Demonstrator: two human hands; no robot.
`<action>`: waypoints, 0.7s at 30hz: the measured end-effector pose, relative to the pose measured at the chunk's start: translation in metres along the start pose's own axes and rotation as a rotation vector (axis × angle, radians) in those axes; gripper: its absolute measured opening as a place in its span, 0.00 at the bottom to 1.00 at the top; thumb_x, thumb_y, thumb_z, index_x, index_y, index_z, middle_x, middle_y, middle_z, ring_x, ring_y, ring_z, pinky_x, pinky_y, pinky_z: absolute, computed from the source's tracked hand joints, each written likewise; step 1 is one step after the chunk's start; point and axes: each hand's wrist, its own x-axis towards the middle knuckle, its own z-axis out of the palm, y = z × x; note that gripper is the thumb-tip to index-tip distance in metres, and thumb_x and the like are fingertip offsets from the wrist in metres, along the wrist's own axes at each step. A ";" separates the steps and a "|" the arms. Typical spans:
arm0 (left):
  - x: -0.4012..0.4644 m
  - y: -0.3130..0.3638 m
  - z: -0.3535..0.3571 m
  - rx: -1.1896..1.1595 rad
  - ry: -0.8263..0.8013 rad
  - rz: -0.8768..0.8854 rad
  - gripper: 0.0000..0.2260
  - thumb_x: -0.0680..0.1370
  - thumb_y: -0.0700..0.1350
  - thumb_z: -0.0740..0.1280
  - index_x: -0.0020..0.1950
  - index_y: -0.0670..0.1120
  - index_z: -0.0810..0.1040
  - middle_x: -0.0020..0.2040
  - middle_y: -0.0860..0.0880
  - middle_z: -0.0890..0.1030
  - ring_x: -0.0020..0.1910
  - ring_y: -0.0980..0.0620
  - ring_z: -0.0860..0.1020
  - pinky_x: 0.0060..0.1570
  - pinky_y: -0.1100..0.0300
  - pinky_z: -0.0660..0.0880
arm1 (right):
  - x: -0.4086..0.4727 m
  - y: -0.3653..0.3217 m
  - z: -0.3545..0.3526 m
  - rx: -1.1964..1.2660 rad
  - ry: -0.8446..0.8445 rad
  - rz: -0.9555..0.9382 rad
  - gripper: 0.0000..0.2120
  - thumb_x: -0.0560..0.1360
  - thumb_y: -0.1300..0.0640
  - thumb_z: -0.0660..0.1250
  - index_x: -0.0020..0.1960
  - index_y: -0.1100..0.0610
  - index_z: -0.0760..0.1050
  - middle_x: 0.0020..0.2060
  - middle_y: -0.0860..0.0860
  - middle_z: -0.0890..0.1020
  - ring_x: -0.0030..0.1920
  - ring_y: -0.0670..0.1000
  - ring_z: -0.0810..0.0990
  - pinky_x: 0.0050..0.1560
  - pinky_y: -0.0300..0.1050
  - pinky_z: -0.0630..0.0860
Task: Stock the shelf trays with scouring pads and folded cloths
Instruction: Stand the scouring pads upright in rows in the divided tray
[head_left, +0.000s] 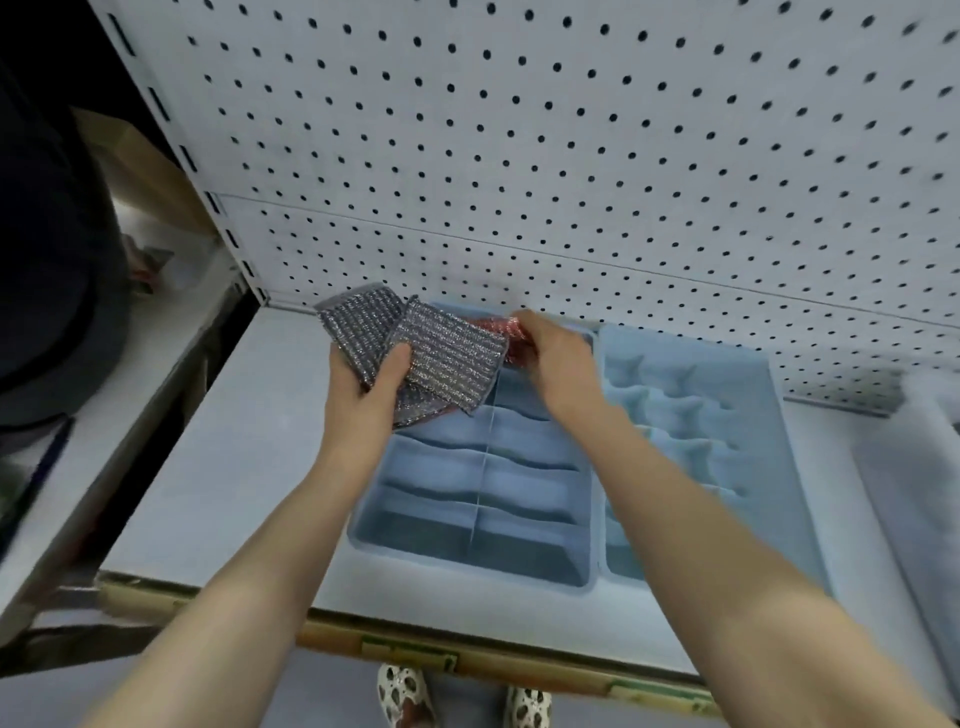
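Silvery pads (415, 353) fan in the left hand (371, 387); right hand (553, 353) pinches a pink pad (493, 330); lower it flat into the far tray (363, 535) slot.

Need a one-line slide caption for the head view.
Left hand holds silver scouring pads while right hand pinches a pink pad over the blue tray.

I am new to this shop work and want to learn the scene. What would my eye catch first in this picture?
First, the glittery grey scouring pads fanned in the left hand, held above the far end of the blue divided tray. Next, the right hand pinching a pink scouring pad over that same tray. Behind everything stands the white pegboard with its dark holes.
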 end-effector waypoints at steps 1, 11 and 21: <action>-0.005 -0.001 0.010 -0.023 -0.038 -0.007 0.20 0.70 0.60 0.72 0.60 0.66 0.70 0.60 0.58 0.80 0.61 0.55 0.79 0.65 0.47 0.73 | -0.008 0.009 -0.006 0.013 -0.004 0.020 0.09 0.74 0.62 0.62 0.50 0.50 0.74 0.41 0.52 0.82 0.42 0.53 0.79 0.45 0.49 0.75; -0.069 -0.009 0.119 0.115 -0.147 0.078 0.18 0.74 0.57 0.68 0.60 0.60 0.65 0.65 0.47 0.74 0.63 0.51 0.75 0.66 0.46 0.72 | -0.092 0.105 -0.112 0.047 0.394 0.295 0.08 0.80 0.58 0.62 0.54 0.62 0.72 0.46 0.59 0.81 0.46 0.62 0.77 0.44 0.52 0.70; -0.090 -0.018 0.141 0.161 0.045 0.127 0.15 0.79 0.51 0.67 0.62 0.59 0.66 0.59 0.58 0.77 0.56 0.64 0.77 0.58 0.61 0.73 | -0.135 0.157 -0.128 0.224 0.069 0.301 0.12 0.83 0.56 0.58 0.65 0.59 0.68 0.47 0.53 0.79 0.49 0.61 0.79 0.42 0.46 0.65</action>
